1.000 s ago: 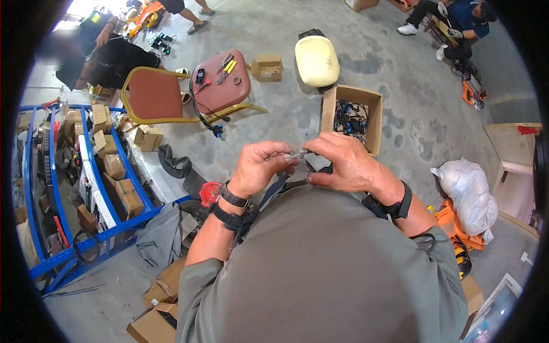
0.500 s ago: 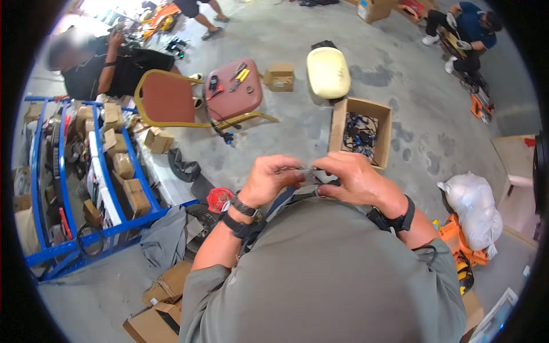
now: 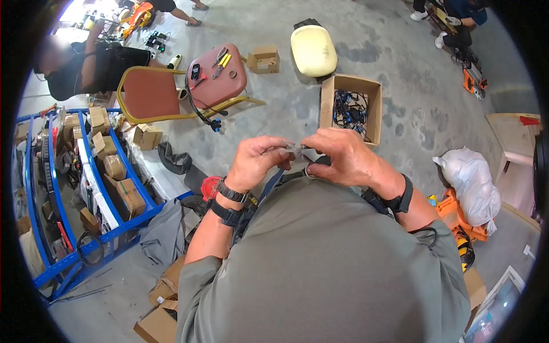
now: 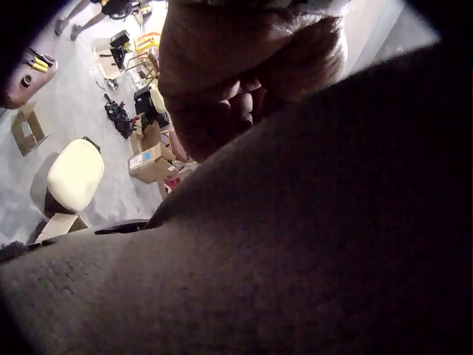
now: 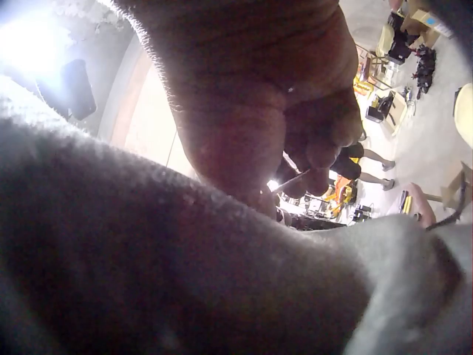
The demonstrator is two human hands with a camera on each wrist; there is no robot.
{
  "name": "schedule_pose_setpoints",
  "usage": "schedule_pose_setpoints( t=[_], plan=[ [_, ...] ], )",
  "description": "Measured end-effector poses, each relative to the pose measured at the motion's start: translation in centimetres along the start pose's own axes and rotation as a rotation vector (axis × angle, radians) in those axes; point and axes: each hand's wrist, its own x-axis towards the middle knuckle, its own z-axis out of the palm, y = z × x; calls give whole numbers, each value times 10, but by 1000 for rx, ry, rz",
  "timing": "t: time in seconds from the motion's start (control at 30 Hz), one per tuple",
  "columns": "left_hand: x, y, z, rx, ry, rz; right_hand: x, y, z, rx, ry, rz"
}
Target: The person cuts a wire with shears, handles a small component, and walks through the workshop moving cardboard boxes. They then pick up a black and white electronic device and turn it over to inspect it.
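In the head view both hands meet in front of the grey shirt. My left hand (image 3: 255,161) pinches a small pale piece (image 3: 293,150) between thumb and fingertips. Curled around a small silver metal tool (image 3: 310,155) with a dark part, my right hand (image 3: 346,154) holds it against the pale piece. I cannot tell the tool's exact kind. A thin shiny edge of the metal tool (image 5: 292,180) shows beneath the right fingers in the right wrist view. In the left wrist view the left palm (image 4: 244,66) and curled fingers show, with the shirt covering much below.
Ahead stands a red chair (image 3: 151,94) beside a red seat (image 3: 214,94) bearing pliers (image 3: 223,64) and a cable. An open carton (image 3: 374,114) holds black cables. There is a cream stool (image 3: 314,51), a blue rack (image 3: 108,228) at left, and a white sack (image 3: 470,186) at right.
The head view dipped and swung, then came back. Both hands stay together, and the silver tool shows more plainly now. The person at the upper left has shifted an arm.
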Motion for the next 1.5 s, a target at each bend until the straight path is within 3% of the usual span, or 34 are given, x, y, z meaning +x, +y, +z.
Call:
schedule_pose_setpoints(
  t=[1.5],
  plan=[
    [4, 0, -5, -16, 54, 53, 8, -12, -6, -107, -9, -22]
  ],
)
